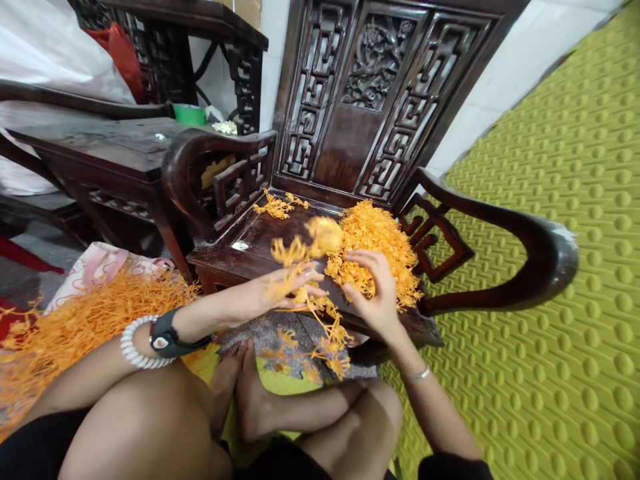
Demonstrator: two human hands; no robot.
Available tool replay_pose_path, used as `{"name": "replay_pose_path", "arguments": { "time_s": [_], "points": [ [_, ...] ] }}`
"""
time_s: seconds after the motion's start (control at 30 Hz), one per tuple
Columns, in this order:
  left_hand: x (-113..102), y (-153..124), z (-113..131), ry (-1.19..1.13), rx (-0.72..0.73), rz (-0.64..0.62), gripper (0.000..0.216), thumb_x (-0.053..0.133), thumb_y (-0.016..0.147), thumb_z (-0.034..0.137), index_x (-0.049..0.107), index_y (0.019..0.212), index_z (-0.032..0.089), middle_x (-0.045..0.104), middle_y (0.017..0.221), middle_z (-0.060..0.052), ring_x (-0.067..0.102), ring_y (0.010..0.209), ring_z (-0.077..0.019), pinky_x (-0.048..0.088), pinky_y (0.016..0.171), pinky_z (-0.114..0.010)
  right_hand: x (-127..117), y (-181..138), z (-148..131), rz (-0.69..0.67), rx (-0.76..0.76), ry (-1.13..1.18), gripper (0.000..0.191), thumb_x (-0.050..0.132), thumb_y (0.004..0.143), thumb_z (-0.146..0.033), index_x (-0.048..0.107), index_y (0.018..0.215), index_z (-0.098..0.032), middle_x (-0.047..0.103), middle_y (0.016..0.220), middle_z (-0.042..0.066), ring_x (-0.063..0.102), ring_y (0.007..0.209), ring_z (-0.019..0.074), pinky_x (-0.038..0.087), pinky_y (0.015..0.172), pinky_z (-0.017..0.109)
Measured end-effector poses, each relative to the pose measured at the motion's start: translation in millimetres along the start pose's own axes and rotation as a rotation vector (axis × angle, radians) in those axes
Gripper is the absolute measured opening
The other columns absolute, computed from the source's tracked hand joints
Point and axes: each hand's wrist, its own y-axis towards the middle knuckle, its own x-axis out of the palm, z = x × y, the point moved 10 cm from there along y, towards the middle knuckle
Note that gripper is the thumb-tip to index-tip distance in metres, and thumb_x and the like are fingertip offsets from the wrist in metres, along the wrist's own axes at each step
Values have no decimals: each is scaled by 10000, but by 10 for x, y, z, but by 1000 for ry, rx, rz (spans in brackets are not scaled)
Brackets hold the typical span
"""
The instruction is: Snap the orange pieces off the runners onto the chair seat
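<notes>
A heap of thin orange strands (373,243) lies on the seat of a dark carved wooden chair (260,233). My left hand (283,290) is closed on a bunch of orange strands (320,313) that trails off the seat's front edge. My right hand (373,293) rests on the near side of the heap with its fingers curled into the strands. A smaller tuft of strands (277,207) lies at the back left of the seat. My left wrist carries a black watch and a white bead bracelet. My crossed bare legs and feet are below the chair.
A large pile of loose orange strands (75,320) lies on a pink-and-white bag (100,263) at the left. A dark wooden table (100,143) stands behind it with a green roll. A yellow-green bumpy mat (550,267) covers the floor at the right.
</notes>
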Motion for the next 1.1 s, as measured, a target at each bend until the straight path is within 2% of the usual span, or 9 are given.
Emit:
{"name": "replay_pose_path", "arguments": {
  "time_s": [0.07,0.17,0.3,0.4,0.57,0.73,0.9,1.03,1.1],
  "points": [
    [13,47,-85,30,-9,20,647,489,838,597,419,1365,228,288,1531,-96,326,1381,-278,333,1099,-476,147,-59,-452,-39,-148,-65,391,698,739,-481,578,960,-182,617,903,66,543,888,220,410,807,379],
    [116,82,-133,146,18,-8,685,494,804,644,445,1348,230,300,1526,-73,215,1425,-280,326,1107,-446,322,-138,-714,-83,-177,-160,281,654,782,-421,532,850,-178,558,720,29,483,720,187,370,675,338],
    [185,91,-45,351,100,13,521,489,848,562,524,1223,202,534,1307,-86,446,1247,-243,410,1010,-371,248,-195,-704,31,-100,-65,212,384,922,-209,439,717,-197,477,630,4,425,606,152,328,602,306],
    [169,76,88,409,182,47,405,486,880,484,521,1156,190,574,1169,-66,530,1059,-171,443,889,-291,139,-226,-656,81,-32,-12,226,407,911,-135,413,695,-198,465,614,-14,430,589,131,332,597,286],
    [262,35,206,459,236,-46,235,571,853,374,590,927,152,592,893,-4,519,838,-95,407,794,-220,141,-359,-564,-28,159,186,189,562,863,-251,465,707,-207,488,629,-21,464,580,124,366,583,275],
    [281,21,176,523,175,-36,242,560,850,370,592,797,136,524,700,32,428,650,-66,355,641,-202,252,-593,-437,-104,464,660,341,623,813,-478,471,692,-198,438,594,-26,405,530,106,334,515,255],
    [239,-18,139,489,146,7,305,523,864,421,501,741,143,405,628,54,334,565,-51,282,546,-187,295,-643,-405,-106,636,800,400,488,909,-479,479,648,-176,453,490,-28,392,450,81,306,477,230],
    [531,-184,-7,476,1,-311,397,397,915,468,371,654,170,297,544,65,255,485,-53,237,491,-210,423,-705,-639,-238,700,1274,363,482,932,-387,452,631,-185,239,379,-107,190,301,31,220,358,185],
    [727,-387,-24,635,29,-556,392,354,938,419,369,636,169,352,552,40,319,518,-69,276,532,-229,173,-736,-705,-178,615,1366,322,444,950,-353,515,677,-197,142,367,-131,103,268,28,196,307,176]
  ]
}}
